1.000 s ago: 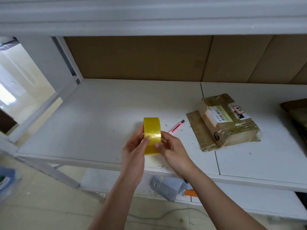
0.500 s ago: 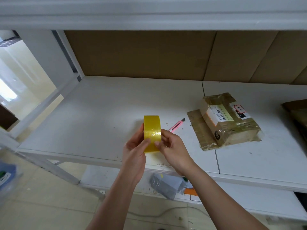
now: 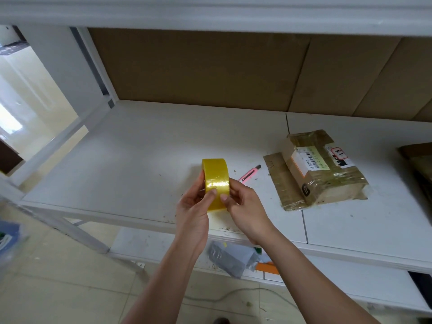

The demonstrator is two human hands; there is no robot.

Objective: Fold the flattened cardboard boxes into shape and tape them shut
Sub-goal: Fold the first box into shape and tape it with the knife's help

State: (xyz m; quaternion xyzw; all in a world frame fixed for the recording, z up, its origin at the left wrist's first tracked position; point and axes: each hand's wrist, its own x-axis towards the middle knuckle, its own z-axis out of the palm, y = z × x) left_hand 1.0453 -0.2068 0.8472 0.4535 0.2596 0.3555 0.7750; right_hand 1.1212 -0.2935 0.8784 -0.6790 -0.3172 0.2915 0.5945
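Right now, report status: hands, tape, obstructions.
Left hand and right hand both grip the yellow tape roll, thumbs on its face. Roll held above the shelf. Pink cutter and taped parcel lie clear to the right.

Knife [image 3: 249, 175] — left of parcel [image 3: 322, 167]

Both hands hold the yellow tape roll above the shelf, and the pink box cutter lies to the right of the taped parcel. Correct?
Not quite. In the head view the cutter lies left of the parcel, between it and the tape roll. The left hand and right hand do hold the roll.
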